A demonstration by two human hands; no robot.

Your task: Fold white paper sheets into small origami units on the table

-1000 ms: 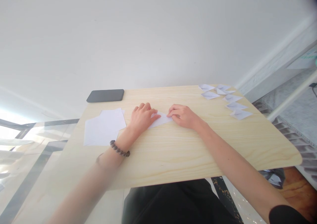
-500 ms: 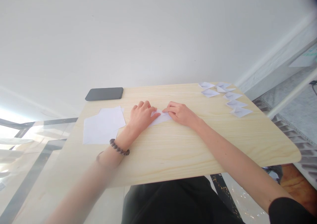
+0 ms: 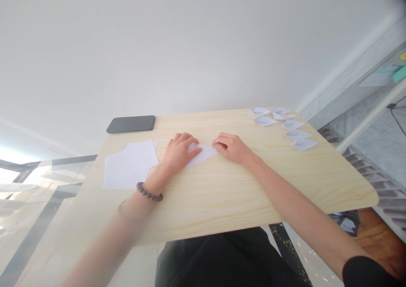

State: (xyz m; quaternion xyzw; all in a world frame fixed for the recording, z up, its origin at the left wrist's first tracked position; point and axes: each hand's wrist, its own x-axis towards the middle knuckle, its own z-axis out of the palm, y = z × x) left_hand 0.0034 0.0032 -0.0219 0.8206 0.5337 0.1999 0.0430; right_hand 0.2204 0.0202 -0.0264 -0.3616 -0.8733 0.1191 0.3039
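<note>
A small piece of folded white paper (image 3: 205, 153) lies on the wooden table between my hands, tapering to a point on the right. My left hand (image 3: 181, 151), with a beaded bracelet on its wrist, holds the paper's left part, thumb on top and fingers along the far edge. At the pointed right end, my right hand (image 3: 231, 146) is closed in a pinch, thumb against index finger. The fingers partly hide both ends of the paper.
Flat white sheets (image 3: 128, 166) lie at the left of the table (image 3: 203, 211). Behind them rests a dark phone (image 3: 131, 124). Several folded paper pieces (image 3: 294, 124) are set out at the far right. A white wall (image 3: 203, 46) rises behind the table.
My right fingers have drawn back from over the paper to its right tip, so more of its surface shows. My left hand stays on it. The view has shifted slightly.
</note>
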